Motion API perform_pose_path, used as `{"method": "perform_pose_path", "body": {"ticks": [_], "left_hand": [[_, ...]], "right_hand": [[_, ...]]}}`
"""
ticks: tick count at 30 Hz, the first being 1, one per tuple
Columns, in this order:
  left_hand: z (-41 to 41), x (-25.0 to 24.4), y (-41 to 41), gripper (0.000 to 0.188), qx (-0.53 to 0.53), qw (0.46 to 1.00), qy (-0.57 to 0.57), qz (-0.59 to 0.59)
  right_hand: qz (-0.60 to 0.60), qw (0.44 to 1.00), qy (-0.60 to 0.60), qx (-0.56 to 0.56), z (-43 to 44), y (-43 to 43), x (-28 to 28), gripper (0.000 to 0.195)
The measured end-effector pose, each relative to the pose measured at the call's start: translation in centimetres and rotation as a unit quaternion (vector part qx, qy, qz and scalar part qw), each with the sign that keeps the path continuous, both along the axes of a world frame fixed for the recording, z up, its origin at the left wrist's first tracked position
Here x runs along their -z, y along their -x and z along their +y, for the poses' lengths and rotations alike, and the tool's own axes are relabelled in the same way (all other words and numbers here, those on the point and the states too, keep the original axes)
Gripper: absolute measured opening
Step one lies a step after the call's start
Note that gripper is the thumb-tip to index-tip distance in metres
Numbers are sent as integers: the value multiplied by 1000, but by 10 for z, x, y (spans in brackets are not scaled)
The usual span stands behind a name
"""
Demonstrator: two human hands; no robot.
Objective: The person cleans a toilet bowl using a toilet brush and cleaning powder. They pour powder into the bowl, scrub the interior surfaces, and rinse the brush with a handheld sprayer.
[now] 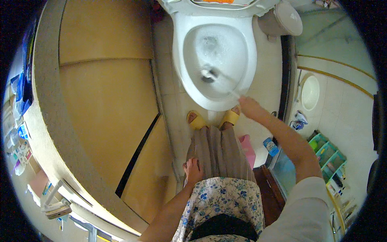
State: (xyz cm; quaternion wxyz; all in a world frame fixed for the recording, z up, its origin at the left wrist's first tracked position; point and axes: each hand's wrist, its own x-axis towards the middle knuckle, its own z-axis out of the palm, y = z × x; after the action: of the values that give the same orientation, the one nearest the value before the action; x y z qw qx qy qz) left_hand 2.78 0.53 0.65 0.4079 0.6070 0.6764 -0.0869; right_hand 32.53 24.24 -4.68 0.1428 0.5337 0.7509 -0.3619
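My right hand (249, 107) grips the thin white handle of a toilet brush (209, 74) over the front rim. The brush's head is down in the bowl of a white ceramic toilet (251, 60), near the dark drain hole, and is blurred. Water and grey specks show on the bowl's far wall. My left hand (193, 170) hangs at my thigh against the brown trousers (219, 151), fingers loosely curled; whether anything is in it is hidden. Yellow slippers (197, 121) are on my feet just before the toilet's base.
Yellow-brown cabinet doors (105, 99) under a stone-edged counter (50, 99) line the left. A lidded bin (279, 19) stands at the far right. Nearer are a blue container (270, 147) and a pink plastic object (248, 148). A green shelf rack (328, 154) and a white basin (310, 92) lie beyond the dark threshold (285, 75).
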Motion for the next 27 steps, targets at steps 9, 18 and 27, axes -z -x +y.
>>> {"method": "perform_pose_path", "body": {"ticks": [9, 18, 27], "left_hand": [[-19, 5, 0, 26, -30, 999, -2, 29], [-33, 13, -2, 24, -20, 1000, -12, 9], [-27, 6, -3, 26, 35, 997, -32, 57]], "right_hand": [[-61, 991, -117, 25, 128, -17, 77, 14], [-37, 986, 114, 117, 80, 58, 59, 19], [94, 949, 28, 299, -19, 115, -47, 29]]}}
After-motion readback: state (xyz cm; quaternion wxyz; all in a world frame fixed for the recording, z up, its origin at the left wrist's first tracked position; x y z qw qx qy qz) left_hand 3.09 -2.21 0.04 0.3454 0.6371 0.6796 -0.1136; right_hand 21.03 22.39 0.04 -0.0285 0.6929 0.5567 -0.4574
